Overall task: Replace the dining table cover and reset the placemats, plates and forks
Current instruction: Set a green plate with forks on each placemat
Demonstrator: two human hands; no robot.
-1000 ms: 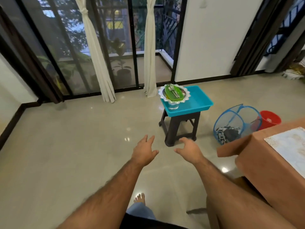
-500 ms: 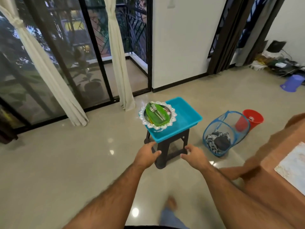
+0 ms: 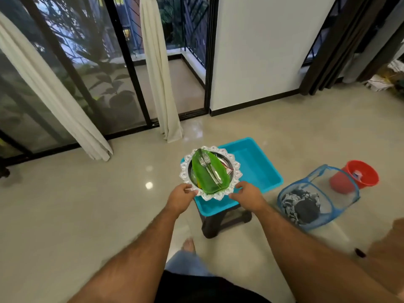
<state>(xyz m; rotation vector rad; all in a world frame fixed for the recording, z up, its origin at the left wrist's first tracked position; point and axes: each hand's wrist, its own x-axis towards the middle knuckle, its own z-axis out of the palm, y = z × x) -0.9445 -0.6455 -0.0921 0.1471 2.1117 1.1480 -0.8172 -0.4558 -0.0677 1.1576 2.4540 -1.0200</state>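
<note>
a: where are the hands?

b: the left hand (image 3: pixel 182 199) has its fingers curled at the near-left rim of the silver plate (image 3: pixel 185 169), thumb on the scalloped edge. the right hand (image 3: pixel 249 195) is at the near-right rim with curled fingers; whether it has closed on the edge or only touches it, i cannot tell.

a: and the plate itself?

b: straight ahead, between both hands, resting on the near-left corner of the blue tray (image 3: pixel 258 167), which sits on a dark stool (image 3: pixel 220 224). a green leaf placemat (image 3: pixel 201 171) lies in it with forks (image 3: pixel 209 169) on top.

a: which way do they run?

b: long axis runs away from the person, tines far, leaning a little left. both hands are equally near, so a level two-handed lift looks right; tilt it and the forks could slide.

a: the table?

b: only an orange-brown corner (image 3: pixel 391 241) at the right edge.
</note>
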